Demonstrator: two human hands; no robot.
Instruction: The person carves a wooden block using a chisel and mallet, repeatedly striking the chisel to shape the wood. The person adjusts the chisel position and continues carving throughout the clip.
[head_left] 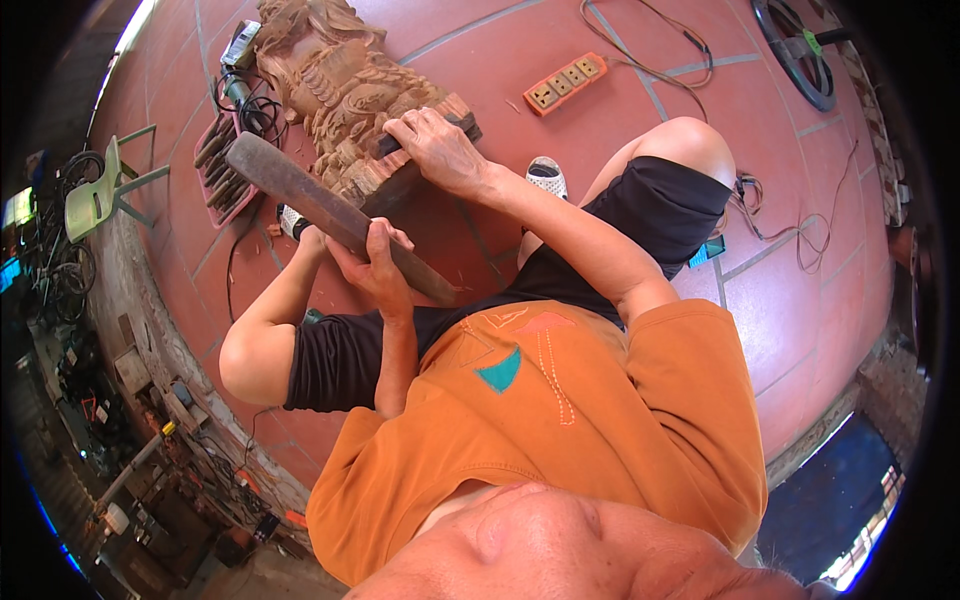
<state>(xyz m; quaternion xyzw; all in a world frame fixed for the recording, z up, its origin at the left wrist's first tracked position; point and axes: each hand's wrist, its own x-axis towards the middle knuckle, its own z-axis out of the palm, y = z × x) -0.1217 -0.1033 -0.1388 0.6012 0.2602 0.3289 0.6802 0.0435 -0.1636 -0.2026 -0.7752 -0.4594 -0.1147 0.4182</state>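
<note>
My left hand [378,268] is closed around a long, dark wooden club [300,190]. The club slants from near the tray down toward my lap. Past it, a carved wooden figure [355,95] with deep relief lies on the floor, its rough sawn base [385,185] turned toward me. My right hand [440,150] is at that base with the fingers bent together. By the fingertips there is a small dark piece [390,145]; its kind is hard to make out.
A pink tray [235,190] of wooden-handled tools sits left of the carving, by a corded power tool [238,90]. Farther left stands a green chair [95,195]. An orange power strip [565,85] lies at the upper right, its cable trailing across the tiles.
</note>
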